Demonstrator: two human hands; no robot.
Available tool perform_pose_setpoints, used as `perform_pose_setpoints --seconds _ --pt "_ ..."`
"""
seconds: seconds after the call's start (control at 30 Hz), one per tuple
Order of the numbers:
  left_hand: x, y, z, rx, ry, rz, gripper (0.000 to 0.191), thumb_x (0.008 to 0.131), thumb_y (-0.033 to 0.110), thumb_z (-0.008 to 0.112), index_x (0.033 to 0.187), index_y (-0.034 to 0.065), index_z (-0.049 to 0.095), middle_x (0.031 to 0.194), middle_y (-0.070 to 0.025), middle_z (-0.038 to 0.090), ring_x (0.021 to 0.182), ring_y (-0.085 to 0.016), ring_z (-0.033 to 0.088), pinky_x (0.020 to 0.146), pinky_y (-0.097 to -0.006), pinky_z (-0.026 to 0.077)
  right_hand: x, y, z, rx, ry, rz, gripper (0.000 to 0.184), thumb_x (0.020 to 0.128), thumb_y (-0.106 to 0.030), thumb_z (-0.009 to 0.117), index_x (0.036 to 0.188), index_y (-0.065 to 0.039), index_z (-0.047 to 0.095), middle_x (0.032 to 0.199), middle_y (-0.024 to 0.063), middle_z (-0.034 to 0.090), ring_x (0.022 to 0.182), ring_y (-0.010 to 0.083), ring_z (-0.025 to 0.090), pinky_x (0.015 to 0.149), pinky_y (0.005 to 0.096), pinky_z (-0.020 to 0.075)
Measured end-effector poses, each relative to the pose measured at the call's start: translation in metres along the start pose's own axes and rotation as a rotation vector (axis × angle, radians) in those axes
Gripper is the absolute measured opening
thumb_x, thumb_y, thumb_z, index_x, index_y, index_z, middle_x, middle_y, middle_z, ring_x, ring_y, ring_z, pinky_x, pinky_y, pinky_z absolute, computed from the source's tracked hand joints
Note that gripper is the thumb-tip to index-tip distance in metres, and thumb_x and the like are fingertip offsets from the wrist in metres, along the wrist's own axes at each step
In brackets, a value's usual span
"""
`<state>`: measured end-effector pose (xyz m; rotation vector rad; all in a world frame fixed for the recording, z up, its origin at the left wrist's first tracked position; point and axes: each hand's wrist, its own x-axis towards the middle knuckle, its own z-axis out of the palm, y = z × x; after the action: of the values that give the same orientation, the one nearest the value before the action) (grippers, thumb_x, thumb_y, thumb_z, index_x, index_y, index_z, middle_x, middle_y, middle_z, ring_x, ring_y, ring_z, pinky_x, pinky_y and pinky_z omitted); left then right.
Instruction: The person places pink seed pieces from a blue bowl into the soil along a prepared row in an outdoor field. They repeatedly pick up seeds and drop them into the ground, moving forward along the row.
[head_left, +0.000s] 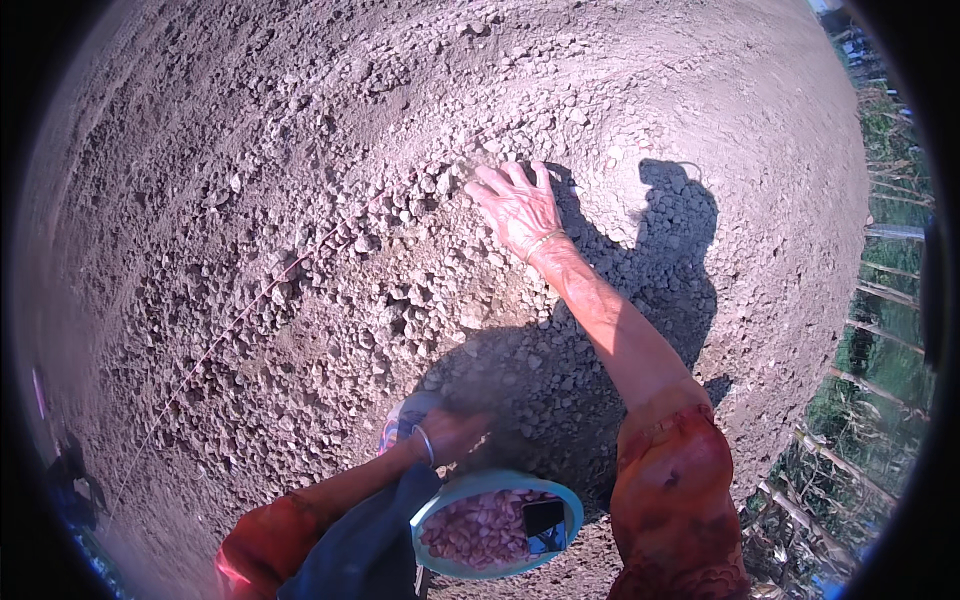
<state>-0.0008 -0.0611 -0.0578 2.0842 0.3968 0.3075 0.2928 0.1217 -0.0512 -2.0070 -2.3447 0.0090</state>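
Note:
My right hand (517, 208) lies palm down on the cloddy soil (420, 300), fingers spread, beside a taut thin string (300, 259). Its fingertips touch the clods, and nothing shows in its grasp. Blurred, my left hand (452, 437) hangs in shadow just beyond the rim of a turquoise plastic basin (574, 510). Whether its fingers hold anything is unclear. Inside the basin are many pinkish cloves (472, 529) that look like garlic. A dark smartphone (545, 525) rests on them at the right side.
My knee in dark blue cloth (367, 532) is left of the basin, with a patterned shoe or cloth (405, 416) past it. Along the right edge stands a fence of poles and netting (889, 292), with dry stalks (802, 517) below. My shadow (675, 247) covers soil at right.

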Motion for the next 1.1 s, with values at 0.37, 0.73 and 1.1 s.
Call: perform_pose_setpoints --seconds 0.37,0.73,1.1 --pt "0.008 0.013 -0.011 -0.035 0.0 -0.093 0.009 0.078 0.012 0.065 0.086 0.0076 0.064 0.055 -0.0083 0.058 0.047 -0.026 0.059 0.043 -0.0388 0.044 -0.04 0.065 -0.029 1.023 0.286 0.575 0.032 0.089 -0.005 0.052 0.121 -0.005 0.057 0.104 0.013 0.064 0.089 0.0209 0.064 0.072 0.0302 0.0523" --pt "0.001 0.003 -0.001 -0.002 -0.065 -0.064 0.019 0.081 0.021 0.061 0.097 0.0091 0.06 0.054 -0.0069 0.057 0.045 -0.027 0.057 0.042 -0.0408 0.043 -0.066 0.043 -0.062 1.83 0.005 0.828 0.044 0.093 -0.013 0.055 0.135 -0.006 0.044 0.12 0.0121 0.057 0.092 0.02 0.062 0.071 0.031 0.0509" --pt "-0.003 0.002 0.002 0.002 -0.064 -0.103 0.019 0.083 0.022 0.059 0.097 0.0099 0.056 0.056 -0.0095 0.059 0.05 -0.031 0.059 0.044 -0.0444 0.042 -0.346 0.075 -0.124 0.845 -0.268 1.007 0.027 0.083 -0.014 0.063 0.108 -0.002 0.064 0.085 0.0082 0.067 0.074 0.0134 0.063 0.065 0.0281 0.0514"
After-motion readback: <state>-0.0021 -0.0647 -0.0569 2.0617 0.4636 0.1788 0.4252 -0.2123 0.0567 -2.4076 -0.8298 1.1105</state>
